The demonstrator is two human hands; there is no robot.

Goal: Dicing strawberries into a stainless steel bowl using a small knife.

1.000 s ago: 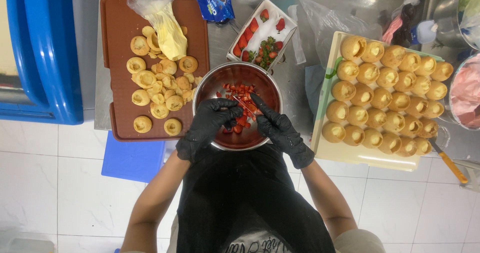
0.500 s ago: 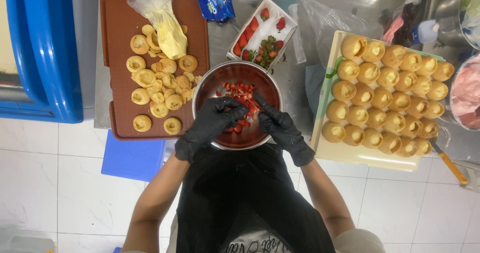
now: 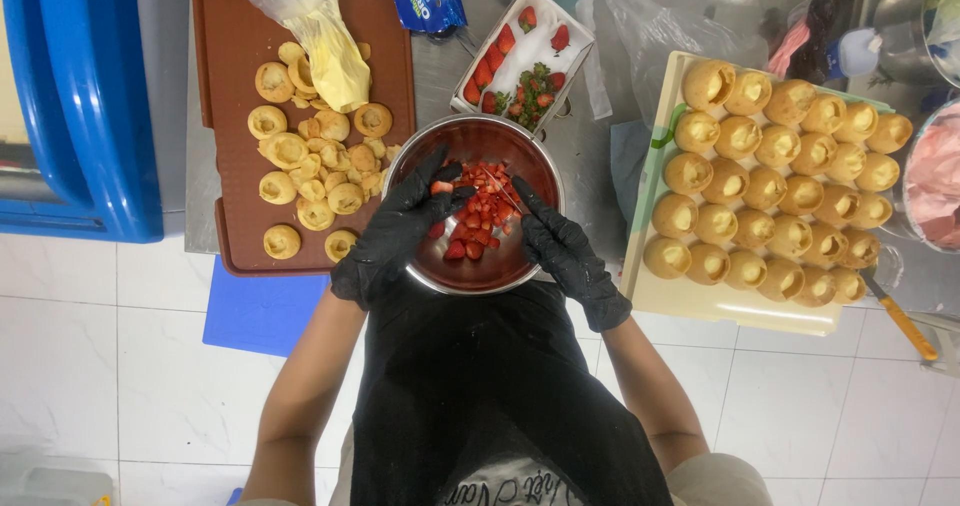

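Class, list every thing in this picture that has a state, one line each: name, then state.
Left hand: gloved, pinching a strawberry piece.
Right hand: gloved, holding a small knife.
Metal bowl: part-filled with cut strawberries.
Strawberry tray: open, nearly empty.
Pastry shells: hollow, unfilled.

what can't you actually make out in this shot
- Head view: whether the right hand holds a knife; only a thin line shows over the cut strawberries, too small to tell.
- What the left hand pinches: its own fingers cover most of it.
- Bottom of the metal bowl: hidden by both hands and fruit.
- Pink contents of the container: cut off by the right edge.
- Yellow contents of the plastic bag: blurred by the plastic.
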